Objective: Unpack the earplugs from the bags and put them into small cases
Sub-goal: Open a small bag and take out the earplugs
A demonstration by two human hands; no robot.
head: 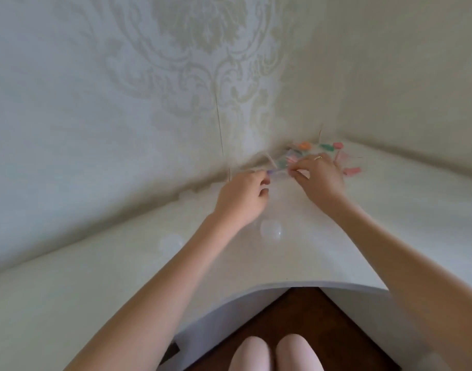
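While both my hands were up near the table's far corner, I was at the unpacking step. My left hand (pixel 242 194) and my right hand (pixel 319 178) each pinched an end of a small clear bag (pixel 279 171) holding earplugs, lifted just above the white table (pixel 122 277). More bright earplugs (pixel 328 149) lay in the corner just beyond my right hand. Round clear cases (pixel 271 229) sat nearer me. Next, I judged, the bag needed tearing open and its earplugs dropping into a case.

No readable text, label, brand or number shows anywhere.
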